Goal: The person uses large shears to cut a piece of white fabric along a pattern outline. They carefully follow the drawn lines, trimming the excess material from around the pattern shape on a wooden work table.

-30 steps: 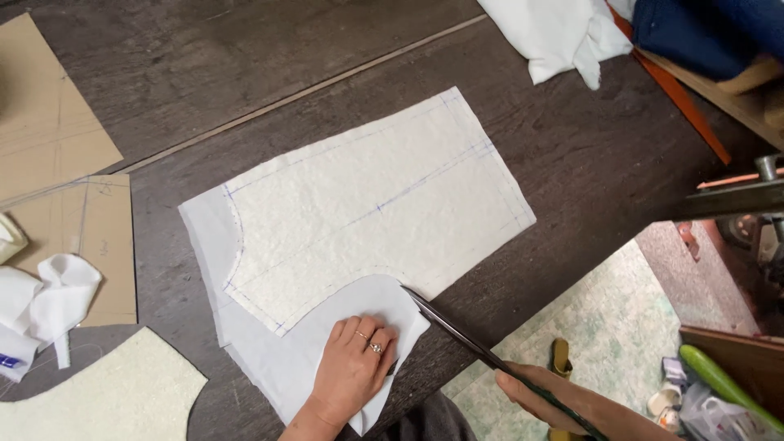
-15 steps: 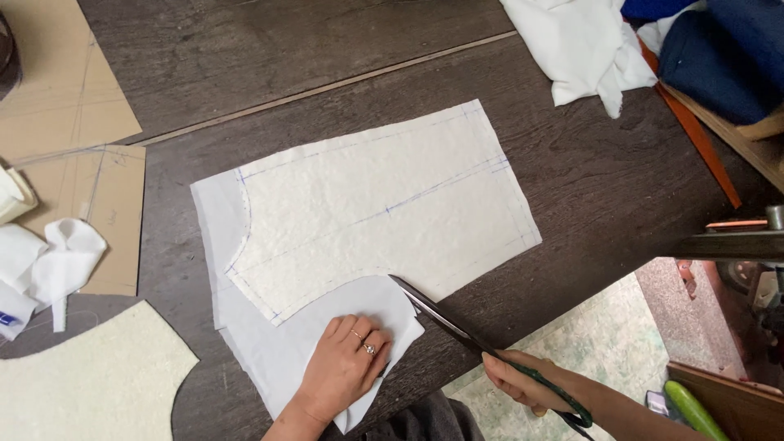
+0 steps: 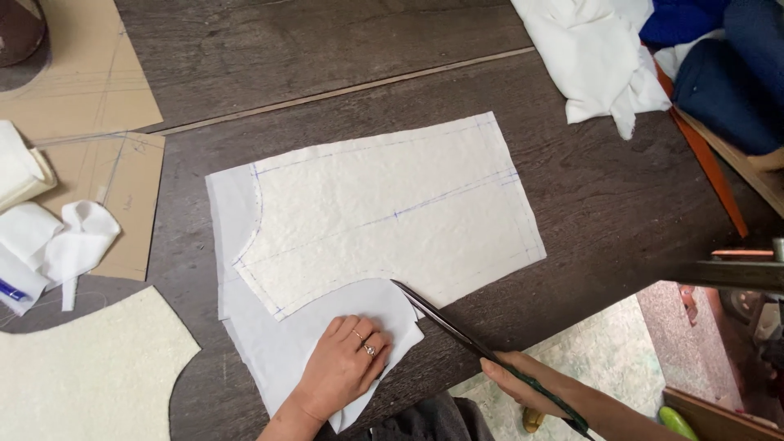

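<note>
Dark wood table (image 3: 343, 57): left hand (image 3: 347, 367) on white fabric (image 3: 269, 343), right hand (image 3: 531, 384) w/ scissors (image 3: 457, 331).

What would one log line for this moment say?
left hand: flat on white lining | right hand: grip on scissors, tips at textured cream piece edge | surface: dark wood table

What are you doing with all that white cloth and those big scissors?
A person is cutting fabric on a dark wooden table. The left hand presses flat on a thin white cloth, which lies under a textured cream pattern piece marked with blue lines. The right hand holds long scissors, their tip at the cream piece's lower edge. Brown card patterns and more white cloth lie around.
</note>
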